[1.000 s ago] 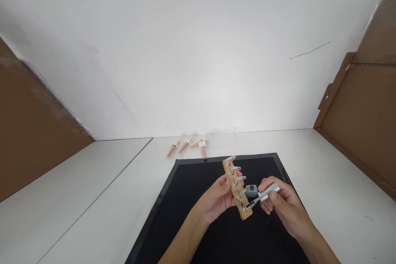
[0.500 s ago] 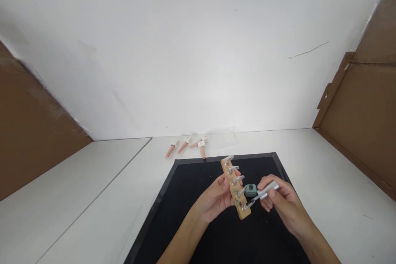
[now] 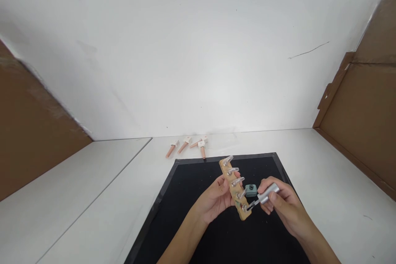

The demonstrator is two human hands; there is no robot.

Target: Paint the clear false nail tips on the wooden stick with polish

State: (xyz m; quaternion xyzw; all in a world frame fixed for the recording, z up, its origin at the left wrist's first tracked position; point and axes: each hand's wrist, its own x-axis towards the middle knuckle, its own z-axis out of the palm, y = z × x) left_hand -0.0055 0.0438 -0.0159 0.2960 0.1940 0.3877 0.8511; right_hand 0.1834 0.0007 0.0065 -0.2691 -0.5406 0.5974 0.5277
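The wooden strip (image 3: 235, 190) slants across the left hand (image 3: 215, 200), apparently thumb-pinched.

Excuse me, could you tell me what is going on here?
The left hand holds a wooden strip set with clear tips above a black mat. The right hand grips a silver tool, its thin end by the strip's near end. A green container sits nearby, and four pink-and-white items lie beyond the mat.
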